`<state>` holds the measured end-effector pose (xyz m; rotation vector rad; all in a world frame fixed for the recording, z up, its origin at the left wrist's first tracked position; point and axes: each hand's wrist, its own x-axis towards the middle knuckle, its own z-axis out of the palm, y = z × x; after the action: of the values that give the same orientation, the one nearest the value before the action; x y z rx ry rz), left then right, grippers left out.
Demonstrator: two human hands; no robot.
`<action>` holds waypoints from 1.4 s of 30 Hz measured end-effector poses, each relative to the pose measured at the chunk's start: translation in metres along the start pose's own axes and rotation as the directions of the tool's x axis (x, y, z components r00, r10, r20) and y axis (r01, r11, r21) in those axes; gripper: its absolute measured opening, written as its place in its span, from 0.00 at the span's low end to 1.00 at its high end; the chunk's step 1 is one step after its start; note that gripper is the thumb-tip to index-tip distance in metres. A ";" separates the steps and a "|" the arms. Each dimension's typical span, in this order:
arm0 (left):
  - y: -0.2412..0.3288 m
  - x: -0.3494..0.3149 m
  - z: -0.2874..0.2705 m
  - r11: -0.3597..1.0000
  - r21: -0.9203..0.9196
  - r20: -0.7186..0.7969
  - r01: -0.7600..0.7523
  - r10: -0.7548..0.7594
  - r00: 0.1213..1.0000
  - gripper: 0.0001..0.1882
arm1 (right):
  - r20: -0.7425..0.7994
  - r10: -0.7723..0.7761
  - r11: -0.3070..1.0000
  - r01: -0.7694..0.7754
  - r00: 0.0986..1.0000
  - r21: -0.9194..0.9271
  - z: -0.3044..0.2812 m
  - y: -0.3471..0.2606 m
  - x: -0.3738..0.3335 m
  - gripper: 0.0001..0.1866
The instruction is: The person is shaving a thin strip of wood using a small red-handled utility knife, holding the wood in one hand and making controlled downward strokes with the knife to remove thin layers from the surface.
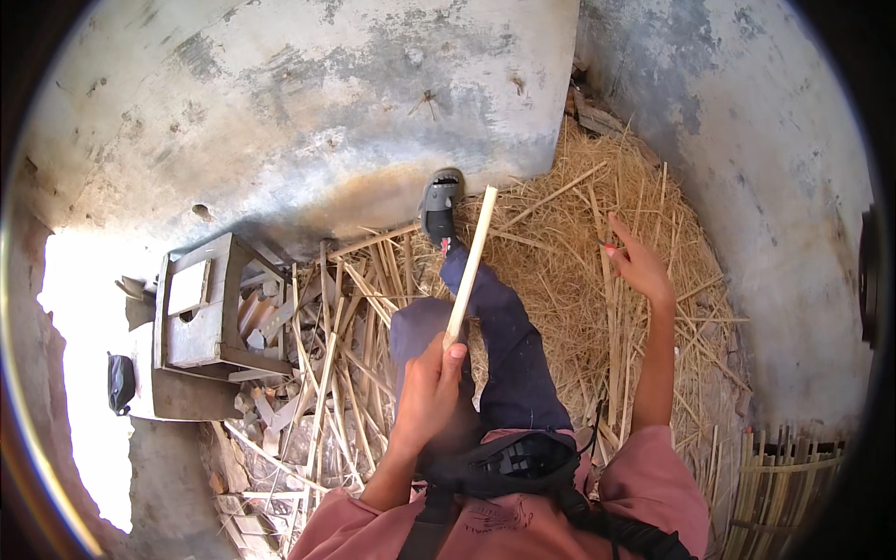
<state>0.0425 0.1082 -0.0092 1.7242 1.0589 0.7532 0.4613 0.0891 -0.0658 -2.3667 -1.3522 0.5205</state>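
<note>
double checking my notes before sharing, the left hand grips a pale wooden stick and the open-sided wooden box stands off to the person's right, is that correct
Not quite: the open-sided wooden box stands off to the person's left, not right, as the head view shows. The rest holds: the left hand grips a pale wooden stick.

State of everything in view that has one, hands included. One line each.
Left hand: closed around the pale wooden strip
Pale wooden strip: held by its lower end, tilted, far end free
Right hand: index finger and thumb apart, above the straw
Straw: loose, heaped
Other strips: scattered, crossing
Wooden box: open on one side
Grey shoe: worn
Wall: patchy, stained
</note>
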 end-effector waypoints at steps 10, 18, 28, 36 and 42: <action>0.011 0.001 0.001 0.999 0.022 0.059 0.025 -0.027 0.998 0.21 | -0.309 -0.290 0.835 0.397 0.906 0.382 -0.018 -0.110 -0.057 0.16; 0.018 0.003 0.004 0.993 -0.062 0.088 -0.097 0.103 0.991 0.19 | -0.359 -0.757 0.470 0.836 0.547 0.284 0.031 -0.168 -0.112 0.14; 0.011 0.001 0.003 0.985 -0.143 0.050 -0.093 0.101 0.994 0.18 | -0.414 -0.754 0.476 0.859 0.510 0.191 0.047 -0.175 -0.122 0.16; 0.010 -0.003 0.009 0.993 -0.034 -0.071 -0.112 0.109 0.991 0.16 | -0.412 -0.732 0.548 0.828 0.542 0.115 0.045 -0.181 -0.129 0.17; 0.024 -0.002 0.012 0.995 -0.053 -0.101 -0.085 0.080 0.992 0.12 | -0.442 -0.709 0.573 0.814 0.549 0.093 0.049 -0.181 -0.131 0.18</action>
<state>0.0592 0.0976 0.0089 1.7049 1.0275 0.9210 0.2424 0.0674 -0.0037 -1.2988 -1.7919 -0.0060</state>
